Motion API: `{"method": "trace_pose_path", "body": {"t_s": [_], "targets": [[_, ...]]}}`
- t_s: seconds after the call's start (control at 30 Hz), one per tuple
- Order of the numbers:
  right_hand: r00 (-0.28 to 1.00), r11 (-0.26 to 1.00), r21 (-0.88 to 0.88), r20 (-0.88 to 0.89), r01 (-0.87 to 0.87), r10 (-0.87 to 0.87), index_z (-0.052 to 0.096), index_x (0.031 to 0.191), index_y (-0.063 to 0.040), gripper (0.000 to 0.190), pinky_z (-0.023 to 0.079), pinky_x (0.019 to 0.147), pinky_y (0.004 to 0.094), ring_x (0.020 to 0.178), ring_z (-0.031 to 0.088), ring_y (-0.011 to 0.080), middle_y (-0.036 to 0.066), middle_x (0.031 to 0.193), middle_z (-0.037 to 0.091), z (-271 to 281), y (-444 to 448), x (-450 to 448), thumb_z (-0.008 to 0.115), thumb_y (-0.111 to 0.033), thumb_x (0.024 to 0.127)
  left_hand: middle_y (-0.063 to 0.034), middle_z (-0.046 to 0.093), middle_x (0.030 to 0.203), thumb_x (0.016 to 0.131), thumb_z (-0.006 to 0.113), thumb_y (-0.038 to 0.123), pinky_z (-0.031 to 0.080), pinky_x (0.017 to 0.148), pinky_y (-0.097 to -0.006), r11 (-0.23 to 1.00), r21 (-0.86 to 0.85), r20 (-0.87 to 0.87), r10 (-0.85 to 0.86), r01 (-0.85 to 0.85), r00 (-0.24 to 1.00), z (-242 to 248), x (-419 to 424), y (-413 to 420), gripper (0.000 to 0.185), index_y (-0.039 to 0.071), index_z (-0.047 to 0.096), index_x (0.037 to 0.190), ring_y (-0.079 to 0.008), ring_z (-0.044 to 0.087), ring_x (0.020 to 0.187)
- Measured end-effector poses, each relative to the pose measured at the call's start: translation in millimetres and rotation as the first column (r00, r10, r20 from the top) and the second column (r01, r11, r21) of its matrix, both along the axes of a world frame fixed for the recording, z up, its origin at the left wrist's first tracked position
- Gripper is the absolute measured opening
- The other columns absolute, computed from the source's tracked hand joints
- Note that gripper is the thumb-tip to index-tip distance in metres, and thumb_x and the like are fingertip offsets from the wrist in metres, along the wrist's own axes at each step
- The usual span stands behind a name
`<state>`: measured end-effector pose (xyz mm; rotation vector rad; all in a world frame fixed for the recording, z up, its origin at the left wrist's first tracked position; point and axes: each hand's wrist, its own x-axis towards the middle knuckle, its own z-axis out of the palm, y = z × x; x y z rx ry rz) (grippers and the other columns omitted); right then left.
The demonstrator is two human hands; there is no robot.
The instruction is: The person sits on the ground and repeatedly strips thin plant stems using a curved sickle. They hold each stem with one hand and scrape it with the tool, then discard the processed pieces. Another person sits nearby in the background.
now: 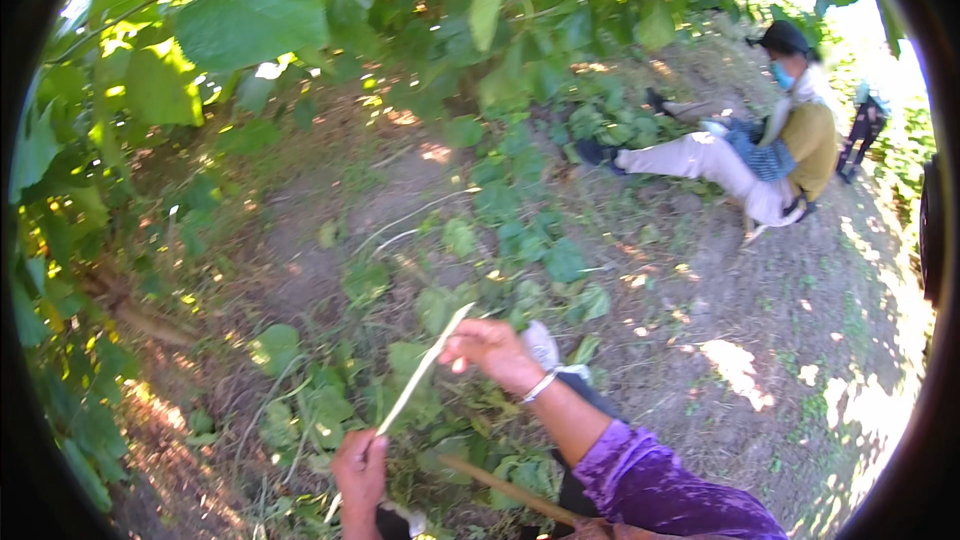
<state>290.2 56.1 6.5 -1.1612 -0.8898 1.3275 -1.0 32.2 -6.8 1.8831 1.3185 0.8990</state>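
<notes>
A slender pale stick, apparently peeled, slants up and away from my left hand. That hand is closed around its lower part, and a short end sticks out below the fist. My right hand, with a bracelet on the wrist, is bent at the upper part of the stick. Its fingertips meet or nearly meet the stick's edge; whether they grip it cannot be made out. Below both hands lie cut leafy stems. A brown wooden pole runs under my right forearm.
Leafy branches hang low overhead and on the left. A woody trunk leans at the left. A person wearing a mask sits on the right by a leaf pile; another person stands farther back. Bare soil stretches right.
</notes>
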Motion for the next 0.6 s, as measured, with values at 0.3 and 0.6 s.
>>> {"method": "trace_pose_path", "body": {"t_s": [0.3,0.6], "targets": [[0.988,1.0,-0.019,0.151,-0.011,0.014,0.061,0.095,-0.001,0.019,0.048,0.059,0.0252,0.062,0.057,0.0078,0.003,0.081,0.066,-4.6,2.1,-2.4,0.052,-0.018,0.097,-0.017,0.069,0.1,0.095,0.058,0.032,0.049,0.084,-0.0377,0.987,-0.158,-0.272,-0.016,-0.028,0.962,-5.7,-6.4,1.1,0.036,0.004,0.066,0.116,-0.0291,0.065,0.092],[0.648,0.966,0.193,0.716,0.174,-0.26,0.057,0.099,-0.01,0.019,0.047,0.061,0.0506,0.069,0.061,0.0409,0.019,0.073,0.062,-7.2,-7.0,-4.0,0.049,-0.026,0.096,-0.0194,0.067,0.097,0.096,0.056,0.032,0.049,0.079,-0.0404,0.996,-0.079,-0.257,-0.064,0.045,0.964,-14.6,-5.7,1.8,0.037,0.002,0.064,0.116,-0.0303,0.064,0.087]]}}
